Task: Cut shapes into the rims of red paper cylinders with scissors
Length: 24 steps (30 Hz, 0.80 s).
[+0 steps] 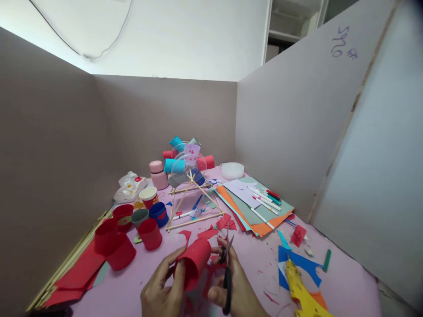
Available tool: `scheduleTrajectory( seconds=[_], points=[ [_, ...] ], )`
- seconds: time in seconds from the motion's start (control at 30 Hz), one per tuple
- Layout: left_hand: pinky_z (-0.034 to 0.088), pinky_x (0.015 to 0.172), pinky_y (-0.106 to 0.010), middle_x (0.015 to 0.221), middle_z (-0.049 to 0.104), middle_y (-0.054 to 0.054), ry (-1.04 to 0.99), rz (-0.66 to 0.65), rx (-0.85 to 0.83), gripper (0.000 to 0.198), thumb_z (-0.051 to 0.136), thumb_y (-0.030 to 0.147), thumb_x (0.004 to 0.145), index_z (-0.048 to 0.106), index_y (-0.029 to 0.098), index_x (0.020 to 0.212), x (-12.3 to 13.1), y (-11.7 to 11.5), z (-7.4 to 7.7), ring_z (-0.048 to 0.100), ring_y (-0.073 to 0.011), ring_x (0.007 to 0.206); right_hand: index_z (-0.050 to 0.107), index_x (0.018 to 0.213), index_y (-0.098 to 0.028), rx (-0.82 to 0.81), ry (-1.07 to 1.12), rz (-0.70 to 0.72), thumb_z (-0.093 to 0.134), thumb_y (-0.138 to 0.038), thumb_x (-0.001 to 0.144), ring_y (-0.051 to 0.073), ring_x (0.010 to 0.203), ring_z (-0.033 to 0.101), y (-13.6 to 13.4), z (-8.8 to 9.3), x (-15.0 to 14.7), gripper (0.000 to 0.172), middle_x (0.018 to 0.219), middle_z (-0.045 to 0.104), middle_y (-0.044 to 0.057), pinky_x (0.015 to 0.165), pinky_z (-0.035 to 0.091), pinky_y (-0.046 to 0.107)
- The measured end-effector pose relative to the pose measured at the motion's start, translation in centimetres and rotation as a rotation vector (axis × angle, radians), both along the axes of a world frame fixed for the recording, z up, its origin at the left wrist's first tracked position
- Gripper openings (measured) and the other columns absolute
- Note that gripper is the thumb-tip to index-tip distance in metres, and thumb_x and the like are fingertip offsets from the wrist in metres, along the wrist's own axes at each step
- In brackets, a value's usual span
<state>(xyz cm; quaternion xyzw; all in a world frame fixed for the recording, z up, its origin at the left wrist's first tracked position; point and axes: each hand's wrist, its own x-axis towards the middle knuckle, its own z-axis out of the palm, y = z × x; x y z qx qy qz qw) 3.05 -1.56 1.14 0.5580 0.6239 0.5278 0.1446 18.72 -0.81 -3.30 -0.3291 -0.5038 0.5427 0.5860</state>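
Observation:
My left hand [163, 288] holds a curled piece of red paper [195, 260] near the bottom middle, fingers wrapped round it. My right hand [236, 288] grips black-handled scissors [227, 268], blades pointing up beside the red paper's right edge. Red paper scraps [208, 233] lie on the pink table [132, 286] just beyond my hands.
A stick-framed wheel model [190, 176] with coloured paper cups stands at the back. Red, blue and grey cups [145, 220] sit left. Stacked coloured paper with markers [261, 202] lies right, a white bowl [231, 170] behind. A yellow glue gun [304, 295] and blue scraps lie bottom right. Cardboard walls enclose the table.

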Motion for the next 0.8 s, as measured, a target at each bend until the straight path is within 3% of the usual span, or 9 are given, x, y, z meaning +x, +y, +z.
scheduleTrajectory(
  seconds=[0.13,0.23,0.43,0.6,0.7,0.8],
  points=[
    [0.059,0.06,-0.029,0.1,0.077,-0.007,0.046,-0.015,0.103,0.019,0.056,0.031,0.078,0.073,0.026,0.084,1.1,-0.5,-0.5,0.072,-0.0272,0.086,0.021,0.137,-0.031,-0.011,0.129,0.065,0.083,-0.065,0.037,0.027,0.085,0.063,-0.8,0.6,-0.8,0.123,0.13,0.044,0.014,0.066,0.054,0.035],
    [0.057,0.076,-0.034,0.102,0.076,-0.008,0.072,-0.053,0.13,0.019,0.056,0.028,0.079,0.072,0.025,0.088,1.4,-0.7,-1.0,0.07,-0.0274,0.094,0.018,0.139,-0.032,-0.034,0.225,0.086,0.085,-0.058,0.046,0.026,0.08,0.066,-1.0,1.0,-1.1,0.118,0.128,0.049,0.014,0.065,0.054,0.036],
    [0.046,0.097,-0.044,0.121,0.065,-0.011,-0.111,-0.226,-0.034,0.027,0.058,0.041,0.081,0.065,0.023,0.1,1.3,-0.8,-0.9,0.059,-0.0295,0.113,0.028,0.137,-0.026,-0.007,0.236,0.054,0.084,-0.048,0.058,0.03,0.112,0.055,-0.9,1.1,-0.7,0.099,0.133,0.047,0.015,0.087,0.049,0.037],
    [0.036,0.106,-0.042,0.147,0.041,-0.013,-0.498,-0.488,-0.188,0.062,0.064,0.052,0.074,0.045,0.027,0.128,1.0,0.0,-0.4,0.034,-0.0295,0.136,0.035,0.136,-0.024,-0.019,0.148,0.005,0.08,-0.052,0.062,0.03,0.121,0.047,-0.3,0.6,0.5,0.091,0.127,0.052,0.013,0.099,0.04,0.04],
    [0.041,0.102,-0.043,0.149,0.038,-0.018,-0.782,-0.583,-0.315,0.088,0.072,0.061,0.06,0.038,0.025,0.133,0.8,0.4,-0.6,0.038,-0.0353,0.133,0.034,0.136,-0.024,-0.021,0.112,0.087,0.079,-0.054,0.063,0.03,0.119,0.049,-0.2,0.9,0.9,0.091,0.124,0.054,0.012,0.099,0.038,0.041],
    [0.046,0.094,-0.049,0.147,0.042,-0.018,-1.009,-0.634,-0.391,0.092,0.074,0.056,0.059,0.032,0.031,0.137,0.9,0.3,-0.7,0.05,-0.0398,0.123,0.034,0.135,-0.024,-0.012,0.093,0.149,0.077,-0.058,0.062,0.029,0.111,0.055,-0.4,1.1,0.7,0.092,0.12,0.055,0.011,0.093,0.043,0.04]
  ],
)
